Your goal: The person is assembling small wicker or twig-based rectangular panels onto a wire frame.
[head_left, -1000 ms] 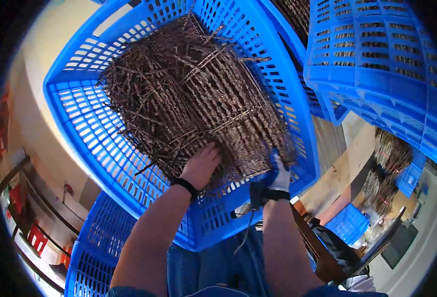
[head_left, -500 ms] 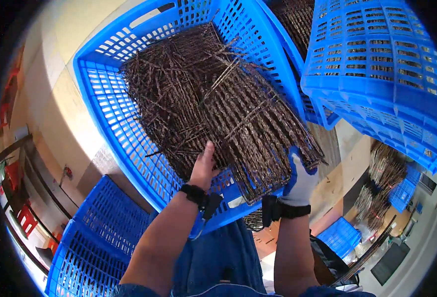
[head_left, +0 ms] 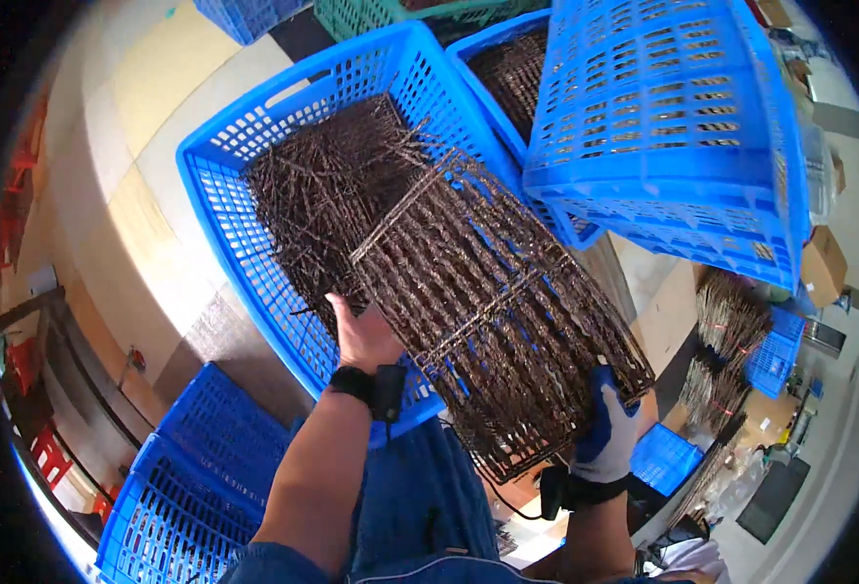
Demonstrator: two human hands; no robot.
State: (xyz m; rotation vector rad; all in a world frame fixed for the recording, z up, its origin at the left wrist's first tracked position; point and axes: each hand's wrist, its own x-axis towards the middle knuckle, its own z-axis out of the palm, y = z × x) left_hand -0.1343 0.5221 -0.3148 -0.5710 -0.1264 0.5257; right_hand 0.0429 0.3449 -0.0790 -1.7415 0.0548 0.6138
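Two hands bear one dark twig panel (head_left: 488,302): the gloved right hand (head_left: 608,436) clasps its near right corner, while the bare left hand (head_left: 369,339) meets its left edge, thumb spread, the other fingers hidden, so I cannot tell whether it pinches or merely props. Should it only prop, the panel could pivot about the right-hand corner and twist, straining its crosswise strips. It lies slantwise over the right side of a blue crate (head_left: 217,185), its near end jutting past the rim, where rods might scrape or snap. A black cord (head_left: 509,504) beneath that end could snag. Beyond, tangled twigs (head_left: 322,185) in the crate might catch its far edge.
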